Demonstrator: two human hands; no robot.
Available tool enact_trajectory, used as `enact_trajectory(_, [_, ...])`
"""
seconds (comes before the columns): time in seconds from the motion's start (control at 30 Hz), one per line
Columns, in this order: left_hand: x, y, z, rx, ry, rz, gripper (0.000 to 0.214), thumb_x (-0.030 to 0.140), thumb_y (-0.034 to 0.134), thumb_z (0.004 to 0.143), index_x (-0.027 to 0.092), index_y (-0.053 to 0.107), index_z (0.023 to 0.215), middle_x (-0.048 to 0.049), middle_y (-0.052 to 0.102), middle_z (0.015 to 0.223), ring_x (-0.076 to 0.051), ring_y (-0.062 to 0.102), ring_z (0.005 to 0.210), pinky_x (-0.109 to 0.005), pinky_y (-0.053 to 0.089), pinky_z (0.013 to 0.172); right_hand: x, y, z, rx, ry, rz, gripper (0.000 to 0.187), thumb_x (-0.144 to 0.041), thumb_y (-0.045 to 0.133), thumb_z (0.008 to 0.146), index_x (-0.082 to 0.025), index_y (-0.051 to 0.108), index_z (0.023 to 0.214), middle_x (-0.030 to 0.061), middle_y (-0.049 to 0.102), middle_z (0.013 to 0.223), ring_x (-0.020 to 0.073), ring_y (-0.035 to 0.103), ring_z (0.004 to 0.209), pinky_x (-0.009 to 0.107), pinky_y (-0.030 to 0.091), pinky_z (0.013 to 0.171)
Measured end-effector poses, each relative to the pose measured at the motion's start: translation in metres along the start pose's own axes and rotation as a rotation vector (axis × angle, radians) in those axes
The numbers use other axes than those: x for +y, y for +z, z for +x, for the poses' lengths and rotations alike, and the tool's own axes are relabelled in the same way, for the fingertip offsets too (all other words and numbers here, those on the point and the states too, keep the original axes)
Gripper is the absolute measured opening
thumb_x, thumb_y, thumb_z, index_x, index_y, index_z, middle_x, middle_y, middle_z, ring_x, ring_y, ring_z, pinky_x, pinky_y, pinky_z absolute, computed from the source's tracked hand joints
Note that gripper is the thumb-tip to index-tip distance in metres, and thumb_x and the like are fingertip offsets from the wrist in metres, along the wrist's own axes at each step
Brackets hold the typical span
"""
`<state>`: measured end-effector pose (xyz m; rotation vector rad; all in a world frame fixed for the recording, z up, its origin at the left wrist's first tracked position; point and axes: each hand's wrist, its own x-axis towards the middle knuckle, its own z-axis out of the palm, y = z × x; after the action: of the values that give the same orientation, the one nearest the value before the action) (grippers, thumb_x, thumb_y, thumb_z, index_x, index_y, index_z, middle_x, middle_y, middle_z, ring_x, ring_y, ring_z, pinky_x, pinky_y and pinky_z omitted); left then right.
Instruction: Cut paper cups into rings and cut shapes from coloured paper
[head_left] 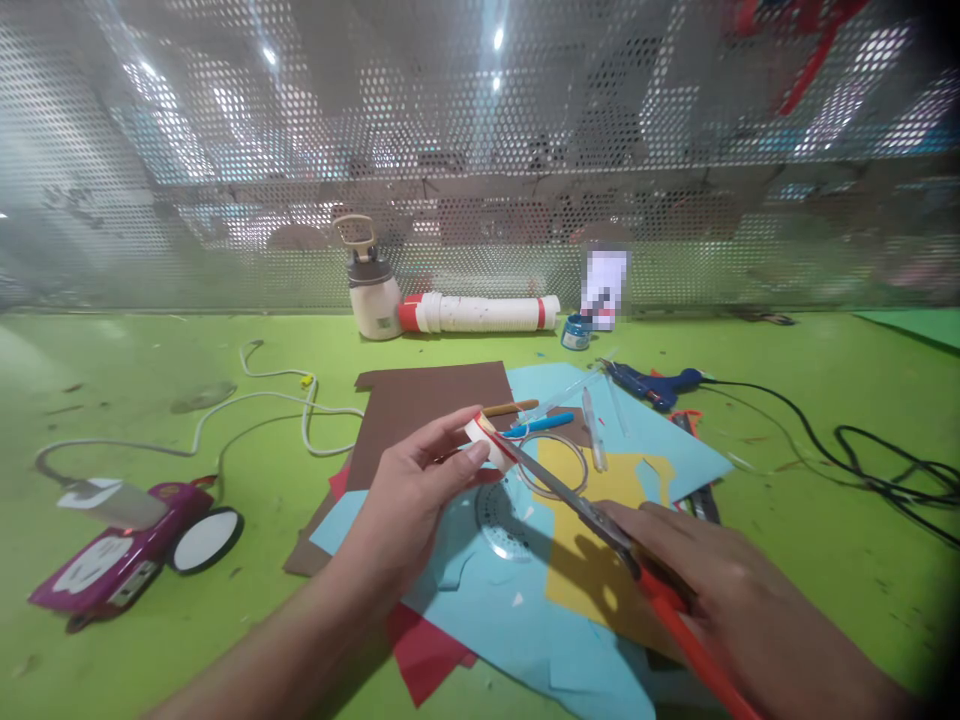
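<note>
My left hand [420,480] pinches a small white ring-shaped piece [489,446] with a red edge between thumb and fingers. My right hand [712,570] is closed around a pair of scissors [592,515] with red handles. The scissor tips touch the white piece or lie right against it. Below my hands, a clear protractor [504,525] rests on light blue paper [480,610]. A greyish ring [583,470] lies beside the blades, near a blue pen [540,425] and a brown pen [514,407].
Yellow paper [585,560] and brown paper [420,410] overlap the blue sheets. A corded blue glue gun [656,385] sits right. Along the back stand a sprayer [375,300], a white cup stack [484,313] and a blue jar [576,333]. A purple device [112,560] with cables lies left.
</note>
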<state>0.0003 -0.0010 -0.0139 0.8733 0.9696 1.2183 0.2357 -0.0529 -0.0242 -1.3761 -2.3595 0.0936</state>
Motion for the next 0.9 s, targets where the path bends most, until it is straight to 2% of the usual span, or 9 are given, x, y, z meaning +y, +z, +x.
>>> enact_trajectory(0.33, [0.004, 0.0016, -0.0024, 0.003, -0.021, -0.025, 0.043, 0.024, 0.079, 0.072, 0.016, 0.069, 0.114, -0.0105, 0.074, 0.105, -0.022, 0.068, 0.093, -0.035, 0.053, 0.086, -0.0028, -0.0037, -0.0015, -0.017, 0.021, 0.046, 0.028, -0.011, 0.043, 0.08, -0.022, 0.065, 0.093, 0.0062, 0.074, 0.078, 0.0247, 0.072, 0.071, 0.03, 0.054, 0.049])
enact_trajectory(0.5, [0.0048, 0.0016, -0.0027, -0.004, -0.034, -0.065, 0.04, 0.025, 0.077, 0.074, 0.015, 0.069, 0.112, -0.0117, 0.073, 0.105, -0.022, 0.068, 0.09, -0.037, 0.053, 0.084, -0.0023, -0.0032, -0.0029, 0.014, -0.021, -0.004, 0.032, -0.012, 0.042, 0.082, -0.021, 0.066, 0.1, 0.009, 0.076, 0.091, 0.024, 0.072, 0.071, 0.029, 0.054, 0.047])
enact_trajectory(0.63, [0.0049, 0.0, 0.0002, -0.028, -0.047, -0.063, 0.033, 0.027, 0.073, 0.079, 0.012, 0.069, 0.108, -0.0124, 0.073, 0.102, -0.021, 0.067, 0.089, -0.036, 0.053, 0.085, -0.0041, -0.0015, -0.0003, 0.052, -0.048, -0.025, 0.036, -0.011, 0.038, 0.082, -0.018, 0.067, 0.101, 0.0111, 0.076, 0.088, 0.0251, 0.072, 0.067, 0.033, 0.056, 0.047])
enact_trajectory(0.73, [0.0038, -0.0012, 0.0016, -0.043, -0.043, -0.059, 0.03, 0.027, 0.073, 0.08, 0.012, 0.07, 0.106, -0.0116, 0.074, 0.099, -0.019, 0.067, 0.089, -0.034, 0.052, 0.084, -0.0038, 0.0001, 0.0012, 0.037, -0.038, -0.021, 0.034, -0.011, 0.039, 0.082, -0.018, 0.068, 0.099, 0.0118, 0.076, 0.089, 0.0258, 0.072, 0.068, 0.035, 0.057, 0.05])
enact_trajectory(0.9, [0.0015, -0.0025, 0.0015, -0.042, -0.043, -0.033, 0.027, 0.025, 0.073, 0.08, 0.012, 0.07, 0.104, -0.011, 0.073, 0.102, -0.019, 0.066, 0.09, -0.033, 0.052, 0.085, -0.0008, 0.0004, -0.0001, -0.008, -0.021, -0.044, 0.039, -0.01, 0.037, 0.083, -0.018, 0.066, 0.107, 0.0123, 0.075, 0.094, 0.0243, 0.072, 0.073, 0.034, 0.058, 0.054])
